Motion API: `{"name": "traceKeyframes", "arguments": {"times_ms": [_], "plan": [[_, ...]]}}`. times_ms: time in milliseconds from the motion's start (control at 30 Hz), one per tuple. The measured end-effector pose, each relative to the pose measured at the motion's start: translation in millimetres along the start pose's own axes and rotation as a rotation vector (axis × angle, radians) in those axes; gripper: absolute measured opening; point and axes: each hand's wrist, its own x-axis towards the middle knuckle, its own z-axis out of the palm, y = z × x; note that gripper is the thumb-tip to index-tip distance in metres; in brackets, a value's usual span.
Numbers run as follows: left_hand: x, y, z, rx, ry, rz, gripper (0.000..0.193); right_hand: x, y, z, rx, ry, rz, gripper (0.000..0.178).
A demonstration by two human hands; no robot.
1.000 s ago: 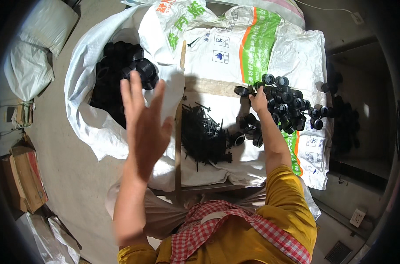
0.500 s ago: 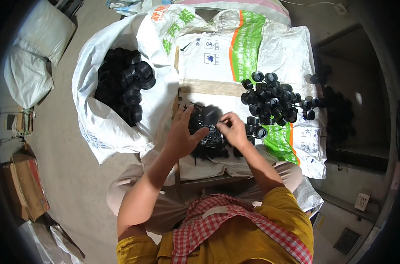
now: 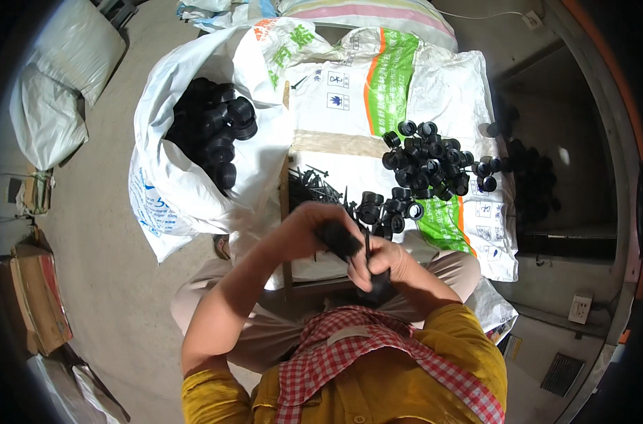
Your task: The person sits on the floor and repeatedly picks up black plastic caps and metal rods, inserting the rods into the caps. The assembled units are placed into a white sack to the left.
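Close to my body, over my lap, my two hands meet. My left hand [image 3: 309, 225] is curled around a black ribbed cylindrical cap [image 3: 340, 239], slightly blurred by motion. My right hand [image 3: 384, 256] is closed beside it; a thin black plastic stem [image 3: 367, 244] sticks up between its fingers. Just below those fingers shows another dark part [image 3: 380, 288], its shape hard to make out. Beyond my hands, thin black plastic scraps [image 3: 311, 185] lie in a heap on the white sack, and a small group of black caps [image 3: 392, 210] sits to their right.
At the left, an open white woven sack [image 3: 146, 134] holds many black caps [image 3: 212, 124]. A larger pile of black caps [image 3: 431, 162] lies on the flattened white-and-green sack [image 3: 445, 81] at the right. Cardboard [image 3: 42, 297] stands at the far left, and a socket [image 3: 580, 309] at the right.
Both hands have come back toward my body, from over the scrap heap to my lap. My left hand, open before, is now closed around a black cap. The view has shifted slightly.
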Motion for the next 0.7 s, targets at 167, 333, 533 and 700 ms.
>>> {"name": "traceKeyframes", "arguments": {"times_ms": [167,333,533,700], "plan": [[-0.5,-12.4,-12.3,0.099,0.203,0.010,0.039,39.3,9.0,-12.3,0.224,0.054,-0.705,0.030],[-0.1,-30.0,29.7,-0.607,0.627,-0.281,0.054,69.2,21.3,-35.1,-0.039,0.692,-0.908,0.028],[2.1,-9.1,22.1,0.942,0.480,-0.314,0.038,83.0,19.0,-50.3,-0.469,1.032,-0.689,0.024],[9.1,14.2,-8.8,1.701,0.621,0.030,0.037,73.3,43.0,-118.4,-1.444,1.195,-0.088,0.078]]}}
